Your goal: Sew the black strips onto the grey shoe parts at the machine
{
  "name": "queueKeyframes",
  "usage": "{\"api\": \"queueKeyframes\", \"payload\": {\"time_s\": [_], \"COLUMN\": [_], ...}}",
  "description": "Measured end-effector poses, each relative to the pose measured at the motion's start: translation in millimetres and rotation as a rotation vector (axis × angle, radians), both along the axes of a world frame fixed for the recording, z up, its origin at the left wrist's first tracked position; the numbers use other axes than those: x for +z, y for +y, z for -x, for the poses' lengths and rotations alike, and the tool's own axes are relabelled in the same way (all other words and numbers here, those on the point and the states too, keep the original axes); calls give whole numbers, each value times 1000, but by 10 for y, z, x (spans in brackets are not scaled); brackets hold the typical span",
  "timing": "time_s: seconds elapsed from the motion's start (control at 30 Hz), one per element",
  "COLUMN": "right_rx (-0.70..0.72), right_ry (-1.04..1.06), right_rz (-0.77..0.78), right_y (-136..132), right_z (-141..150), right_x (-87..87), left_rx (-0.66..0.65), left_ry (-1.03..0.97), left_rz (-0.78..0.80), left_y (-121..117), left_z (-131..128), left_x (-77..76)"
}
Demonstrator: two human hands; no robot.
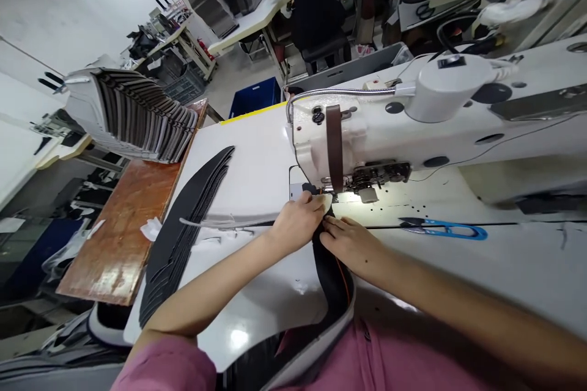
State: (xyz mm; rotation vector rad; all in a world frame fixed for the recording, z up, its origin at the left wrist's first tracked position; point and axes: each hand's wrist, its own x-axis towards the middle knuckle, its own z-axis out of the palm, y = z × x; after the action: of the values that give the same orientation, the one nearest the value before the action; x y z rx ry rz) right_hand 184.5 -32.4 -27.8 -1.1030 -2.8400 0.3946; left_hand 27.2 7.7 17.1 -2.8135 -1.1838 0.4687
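Note:
A long black fabric piece (332, 272) with an orange line along it runs from beneath the needle area of a white sewing machine (371, 116) down to my lap. My left hand (300, 220) is closed on its upper end, the fingertips close to the presser foot. A small pale bit (327, 203) shows by those fingertips; what it is I cannot make out. Just below and to the right, my right hand (351, 241) grips the edge of the same fabric with bent fingers. Blue-handled thread snips (443, 229) lie on the machine bed to the right.
Left on the white table (257, 159) lies a stack of curved black pieces (183, 238). Beyond it, a wooden bench (123, 226) bears a pile of grey and brown panels (137, 113). A blue bin (254, 98) stands behind the table. Another person (312, 0) sits farther back.

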Motion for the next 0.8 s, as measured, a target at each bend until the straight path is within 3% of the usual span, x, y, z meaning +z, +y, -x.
{"api": "queueKeyframes", "payload": {"time_s": [0.4, 0.8], "right_rx": [-38, -79], "right_ry": [10, -23], "right_rz": [-22, 59], "right_y": [-36, 56], "right_z": [-16, -126], "right_x": [-117, 22], "left_rx": [14, 71], "left_ry": [-2, -52], "left_rz": [8, 111], "left_y": [41, 172], "left_z": [-13, -175], "left_x": [-62, -38]}}
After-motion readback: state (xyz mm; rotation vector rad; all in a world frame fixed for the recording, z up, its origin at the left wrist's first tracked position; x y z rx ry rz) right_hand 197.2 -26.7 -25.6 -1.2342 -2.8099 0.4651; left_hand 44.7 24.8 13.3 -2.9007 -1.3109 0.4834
